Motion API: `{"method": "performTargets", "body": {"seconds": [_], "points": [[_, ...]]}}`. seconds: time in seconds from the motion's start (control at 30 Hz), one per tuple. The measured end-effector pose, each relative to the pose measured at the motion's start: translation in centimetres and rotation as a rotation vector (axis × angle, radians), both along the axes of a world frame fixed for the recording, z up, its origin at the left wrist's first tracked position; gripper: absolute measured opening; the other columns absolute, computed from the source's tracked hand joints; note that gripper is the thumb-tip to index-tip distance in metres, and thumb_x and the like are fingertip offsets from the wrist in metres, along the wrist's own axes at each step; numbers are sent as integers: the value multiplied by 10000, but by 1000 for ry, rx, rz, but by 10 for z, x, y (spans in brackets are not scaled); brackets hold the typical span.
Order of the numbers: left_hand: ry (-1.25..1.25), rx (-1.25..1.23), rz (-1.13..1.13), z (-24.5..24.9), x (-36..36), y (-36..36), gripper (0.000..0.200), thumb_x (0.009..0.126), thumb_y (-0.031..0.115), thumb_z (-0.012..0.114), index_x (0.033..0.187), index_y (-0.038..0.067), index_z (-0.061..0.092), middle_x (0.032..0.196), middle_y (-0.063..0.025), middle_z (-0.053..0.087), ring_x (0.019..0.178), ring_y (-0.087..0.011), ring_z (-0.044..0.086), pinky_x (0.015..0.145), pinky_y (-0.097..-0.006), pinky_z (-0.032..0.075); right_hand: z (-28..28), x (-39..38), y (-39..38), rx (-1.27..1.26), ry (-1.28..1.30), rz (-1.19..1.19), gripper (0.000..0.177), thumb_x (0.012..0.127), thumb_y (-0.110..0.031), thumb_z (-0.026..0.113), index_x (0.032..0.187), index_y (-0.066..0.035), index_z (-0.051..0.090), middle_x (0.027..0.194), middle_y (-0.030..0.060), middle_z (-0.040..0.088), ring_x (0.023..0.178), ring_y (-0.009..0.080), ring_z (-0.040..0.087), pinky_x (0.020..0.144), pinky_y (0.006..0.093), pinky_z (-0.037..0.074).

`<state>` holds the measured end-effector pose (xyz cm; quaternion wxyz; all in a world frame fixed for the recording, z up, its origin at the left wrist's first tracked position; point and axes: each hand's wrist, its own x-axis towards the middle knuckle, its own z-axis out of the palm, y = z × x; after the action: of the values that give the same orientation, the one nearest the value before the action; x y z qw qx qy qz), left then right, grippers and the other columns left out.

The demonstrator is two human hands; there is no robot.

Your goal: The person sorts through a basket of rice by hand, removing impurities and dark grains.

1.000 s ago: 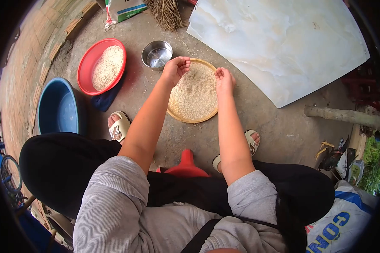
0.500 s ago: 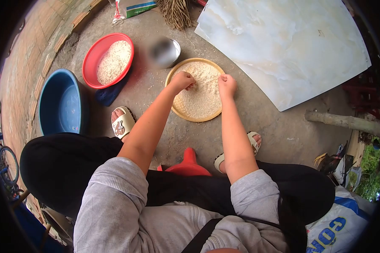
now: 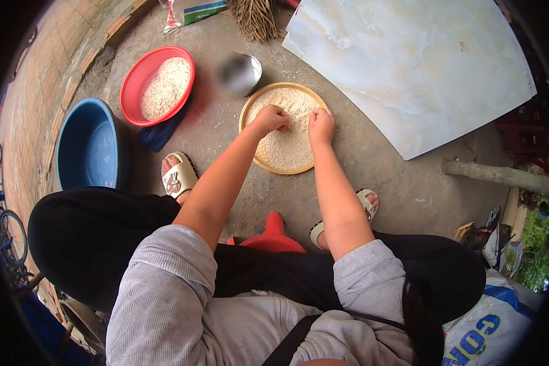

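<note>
A round woven bamboo tray [image 3: 252, 150] lies on the concrete floor in front of me, covered with a layer of rice [image 3: 290, 145]. My left hand [image 3: 271, 118] rests on the rice at the tray's upper left, fingers curled down into the grains. My right hand [image 3: 321, 126] is on the rice near the tray's upper right, fingers bunched together as if pinching grains. What, if anything, each hand has between its fingers is hidden.
A red basin of rice [image 3: 157, 85] and a blue basin [image 3: 86, 146] sit to the left, a small metal bowl [image 3: 238, 73] behind the tray. A large marble-patterned slab [image 3: 409, 67] lies to the right. A red stool [image 3: 272, 238] is between my sandalled feet.
Both hands came down from the tray's far edge onto the rice. The left hand turned from palm up to fingers down; the right hand moved slightly toward me.
</note>
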<state>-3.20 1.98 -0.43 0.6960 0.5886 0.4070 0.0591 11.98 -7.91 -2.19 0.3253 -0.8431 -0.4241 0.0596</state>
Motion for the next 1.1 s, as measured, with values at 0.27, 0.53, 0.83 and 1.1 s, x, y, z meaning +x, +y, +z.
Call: {"method": "performTargets", "body": {"seconds": [0.27,0.53,0.83,1.1], "points": [[-30,7,219,-2,1,12,117,815,89,656,800,-26,637,708,-63,623,611,-121,588,575,-258,508,-5,0,0,-15,36,-20,111,871,-107,554,844,0,568,945,195,561,871,376,568,790,437,459],[90,286,254,-11,5,30,88,789,72,659,828,-7,665,691,-33,628,570,-97,574,527,-249,473,4,29,19,208,116,-140,276,958,-211,457,795,6,508,771,151,545,726,323,551,658,397,441],[158,885,113,-18,20,25,218,717,161,712,905,51,696,780,-134,668,698,-259,641,659,-356,499,40,38,26,474,1736,7,202,965,-168,495,823,-29,533,763,61,518,662,149,500,635,292,474],[183,578,148,-15,25,29,129,791,117,670,844,0,663,806,-111,658,729,-205,642,620,-319,493,33,36,27,443,1813,61,145,927,-129,520,891,7,557,807,86,560,719,178,550,699,324,514]]}}
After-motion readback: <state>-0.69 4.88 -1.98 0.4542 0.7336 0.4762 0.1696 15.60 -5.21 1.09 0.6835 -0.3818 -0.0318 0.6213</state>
